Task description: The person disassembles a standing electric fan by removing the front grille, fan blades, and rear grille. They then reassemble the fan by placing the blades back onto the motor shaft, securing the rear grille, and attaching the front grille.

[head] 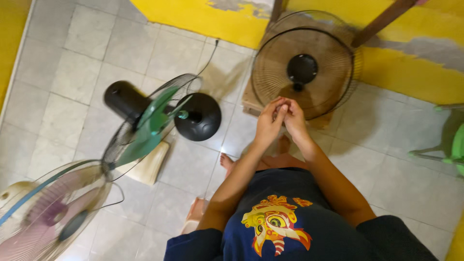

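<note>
Left hand (pixel 267 124): raised in front of the body, fingers (pixel 279 109) curled inward and touching the right hand — whether they pinch something small cannot be told.
Right hand (pixel 294 119): pressed against the left at the fingertips, fingers bent; any held thing is hidden between the two hands.
Grille (pixel 270 72): a round wire fan guard with a black hub (pixel 302 68), lying tilted on a low wooden stool (pixel 250 100) just beyond the hands.
Green fan (pixel 153 124): to the left on the floor (pixel 82 72), green blades bare inside its rear guard, black motor behind, black round cap (pixel 198 116) at the front.
Pink fan (pixel 50 212): lower left — caged, pink blades, near the green fan.
Feet: bare, on the tiles below the hands.
Wall (pixel 203 17): yellow, along the top.
</note>
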